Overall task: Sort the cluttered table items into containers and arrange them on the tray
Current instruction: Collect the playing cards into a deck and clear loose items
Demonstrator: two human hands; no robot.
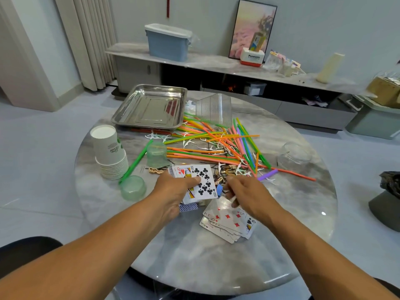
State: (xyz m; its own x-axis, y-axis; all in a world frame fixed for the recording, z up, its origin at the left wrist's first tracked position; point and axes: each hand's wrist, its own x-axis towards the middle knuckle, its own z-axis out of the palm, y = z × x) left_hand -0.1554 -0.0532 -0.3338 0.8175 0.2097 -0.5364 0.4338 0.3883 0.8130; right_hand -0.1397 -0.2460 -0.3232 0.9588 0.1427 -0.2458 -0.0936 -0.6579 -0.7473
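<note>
Left hand: the left hand grips a stack of playing cards above the round marble tabletop, thumb pressed on the face-up ten of clubs; a queen of hearts peeks out beneath it
Right hand: the right hand hangs just beside the stack, its fingers curled and pinching a small white pick; below it lies a loose fan of cards, face up on the tabletop
Tray: a steel tray sits at the far left of the tabletop, nothing in it
Containers: a stack of paper cups stands upside down at the left edge; two green plastic cups near it; a clear ribbed cup beside the tray; a clear glass bowl at the right
Clutter: coloured straws lie scattered across the middle, mixed with white floss picks; small hair clips beside the held cards
</note>
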